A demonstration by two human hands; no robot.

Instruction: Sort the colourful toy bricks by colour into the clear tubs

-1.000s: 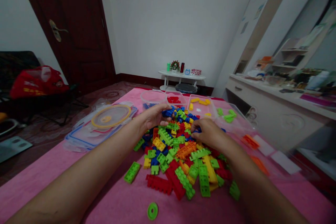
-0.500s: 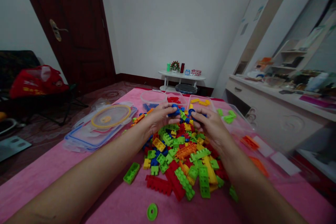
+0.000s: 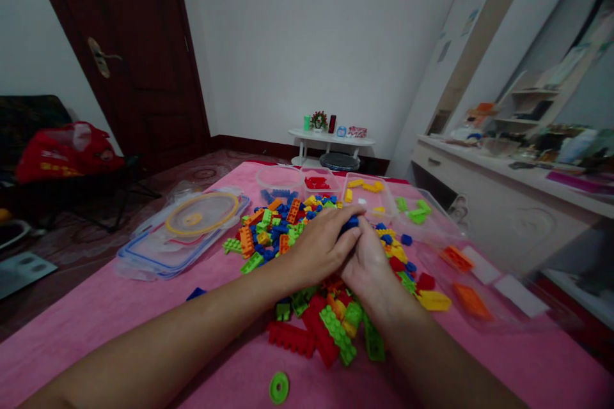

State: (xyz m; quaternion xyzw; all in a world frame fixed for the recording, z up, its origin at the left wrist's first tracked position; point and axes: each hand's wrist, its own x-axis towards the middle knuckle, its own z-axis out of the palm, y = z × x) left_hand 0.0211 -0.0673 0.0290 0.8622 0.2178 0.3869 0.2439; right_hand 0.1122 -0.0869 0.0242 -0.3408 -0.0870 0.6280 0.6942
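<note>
My left hand [image 3: 316, 246] and my right hand [image 3: 367, 265] are pressed together over the middle of a pile of coloured plastic bricks [image 3: 275, 227] on a pink cloth [image 3: 96, 319]. Both hands are closed, cupped around a clump of blue bricks [image 3: 351, 223] that shows between the fingertips. Beneath my wrists lie a long red brick [image 3: 292, 336] and green bricks [image 3: 338, 332]. A yellow piece [image 3: 434, 300] lies to the right of my right hand. A lone blue brick [image 3: 196, 293] sits off to the left.
Clear tubs stand behind the pile: a round one with blue bricks [image 3: 275, 177], one with red [image 3: 319, 182], yellow [image 3: 367, 186], green [image 3: 416, 209] and orange [image 3: 460, 261]. Stacked lids [image 3: 192, 223] lie at the left. A green ring [image 3: 279, 387] lies near the front edge.
Both hands drew back toward me and came together, sweeping the pile apart; many bricks now lie scattered to the far left and right. A blue brick landed on the cloth at the left.
</note>
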